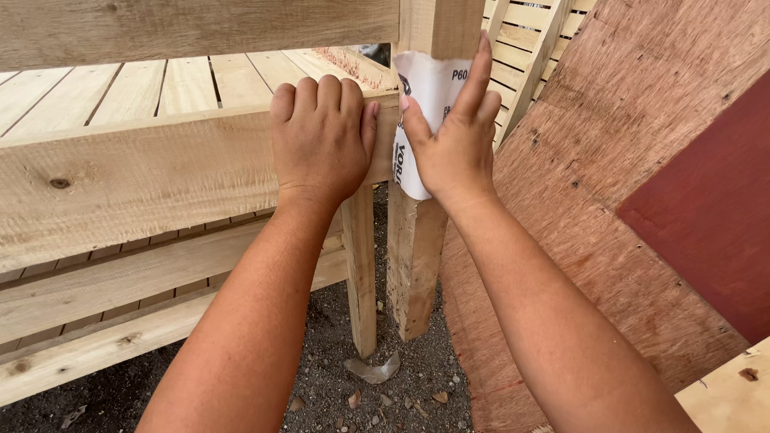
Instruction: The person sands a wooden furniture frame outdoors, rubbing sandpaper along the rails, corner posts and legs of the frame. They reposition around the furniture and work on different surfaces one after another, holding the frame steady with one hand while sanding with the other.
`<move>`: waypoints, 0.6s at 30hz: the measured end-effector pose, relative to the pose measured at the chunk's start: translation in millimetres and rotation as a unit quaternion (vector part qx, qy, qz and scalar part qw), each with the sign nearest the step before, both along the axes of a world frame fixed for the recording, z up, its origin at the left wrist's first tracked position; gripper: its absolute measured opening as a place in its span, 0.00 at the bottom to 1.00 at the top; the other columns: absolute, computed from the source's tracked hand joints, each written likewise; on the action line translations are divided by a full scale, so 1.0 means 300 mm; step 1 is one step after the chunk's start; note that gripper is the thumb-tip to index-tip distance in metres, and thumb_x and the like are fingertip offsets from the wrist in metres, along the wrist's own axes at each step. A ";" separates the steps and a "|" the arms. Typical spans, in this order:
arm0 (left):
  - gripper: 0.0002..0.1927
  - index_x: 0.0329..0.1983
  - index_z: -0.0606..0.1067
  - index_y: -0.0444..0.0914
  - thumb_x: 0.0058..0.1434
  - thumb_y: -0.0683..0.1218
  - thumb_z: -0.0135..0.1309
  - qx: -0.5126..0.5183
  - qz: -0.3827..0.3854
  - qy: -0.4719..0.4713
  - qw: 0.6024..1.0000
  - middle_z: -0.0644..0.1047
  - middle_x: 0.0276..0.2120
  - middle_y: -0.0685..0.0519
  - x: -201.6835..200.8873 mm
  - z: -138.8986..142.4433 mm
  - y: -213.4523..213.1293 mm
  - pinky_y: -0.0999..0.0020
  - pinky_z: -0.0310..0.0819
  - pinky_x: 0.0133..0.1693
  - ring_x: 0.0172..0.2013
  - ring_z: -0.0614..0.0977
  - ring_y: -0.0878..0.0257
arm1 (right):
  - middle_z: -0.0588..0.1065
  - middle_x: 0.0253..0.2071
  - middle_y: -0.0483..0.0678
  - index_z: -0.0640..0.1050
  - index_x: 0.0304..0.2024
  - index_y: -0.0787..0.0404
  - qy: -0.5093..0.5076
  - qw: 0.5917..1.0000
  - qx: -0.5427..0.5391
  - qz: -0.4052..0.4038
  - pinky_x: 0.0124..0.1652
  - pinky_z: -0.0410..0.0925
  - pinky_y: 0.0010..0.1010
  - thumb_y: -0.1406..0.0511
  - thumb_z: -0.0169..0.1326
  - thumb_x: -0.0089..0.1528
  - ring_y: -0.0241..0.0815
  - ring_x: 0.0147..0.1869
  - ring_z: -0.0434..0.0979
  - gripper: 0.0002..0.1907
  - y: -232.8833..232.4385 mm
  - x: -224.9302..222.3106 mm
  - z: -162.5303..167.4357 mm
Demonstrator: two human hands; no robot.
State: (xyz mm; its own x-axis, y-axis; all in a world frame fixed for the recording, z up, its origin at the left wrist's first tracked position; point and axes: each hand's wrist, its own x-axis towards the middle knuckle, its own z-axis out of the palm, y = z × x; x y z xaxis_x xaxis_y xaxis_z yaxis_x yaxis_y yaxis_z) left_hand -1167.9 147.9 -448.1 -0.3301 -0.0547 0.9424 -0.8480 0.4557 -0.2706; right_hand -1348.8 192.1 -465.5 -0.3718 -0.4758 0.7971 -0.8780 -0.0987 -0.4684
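Note:
My left hand (pixel 321 136) grips the top edge of a pale wooden rail (pixel 136 176) of a slatted wooden frame, fingers curled over it. My right hand (pixel 453 140) presses a white sheet of sandpaper (pixel 425 88) flat against the upright wooden post (pixel 413 256) at the frame's corner. The fingers are spread over the paper, with the index finger pointing up. The sheet wraps around the post's front face, its white back side outward.
A large plywood sheet (pixel 609 176) leans at the right, with a dark red panel (pixel 714 208) over it. Slatted boards (pixel 160 84) form the frame's surface. Dark gravel ground (pixel 377 385) with small debris lies below. Another slatted piece (pixel 529 40) stands behind.

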 end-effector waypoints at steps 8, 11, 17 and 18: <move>0.15 0.38 0.72 0.42 0.72 0.57 0.47 -0.025 0.001 0.013 1.000 0.71 0.34 0.53 0.000 0.005 0.011 0.57 0.63 0.52 0.39 0.71 0.56 | 0.57 0.63 0.64 0.29 0.76 0.44 -0.006 1.000 0.003 0.019 0.54 0.77 0.48 0.41 0.51 0.73 0.60 0.58 0.76 0.51 0.009 -0.005 0.206; 0.15 0.37 0.72 0.42 0.72 0.56 0.47 0.011 -0.013 0.010 1.000 0.71 0.34 0.53 0.000 0.012 0.013 0.57 0.63 0.49 0.38 0.72 0.56 | 0.59 0.61 0.64 0.32 0.73 0.44 -0.001 1.000 -0.021 0.020 0.53 0.77 0.49 0.38 0.49 0.73 0.64 0.60 0.75 0.48 0.010 0.004 0.406; 0.15 0.34 0.71 0.41 0.69 0.56 0.48 0.009 -0.036 0.017 0.999 0.71 0.32 0.52 0.002 0.024 0.021 0.57 0.64 0.48 0.38 0.72 0.55 | 0.58 0.62 0.69 0.35 0.77 0.54 -0.006 1.000 -0.001 0.014 0.59 0.67 0.52 0.45 0.54 0.65 0.65 0.60 0.71 0.54 0.041 0.019 0.151; 0.15 0.35 0.72 0.41 0.69 0.56 0.48 0.010 -0.037 0.017 0.999 0.71 0.32 0.52 0.003 0.025 0.023 0.57 0.64 0.48 0.38 0.72 0.55 | 0.56 0.63 0.72 0.35 0.76 0.59 -0.015 0.999 -0.014 0.033 0.59 0.66 0.52 0.47 0.55 0.65 0.67 0.62 0.68 0.55 0.044 0.024 0.053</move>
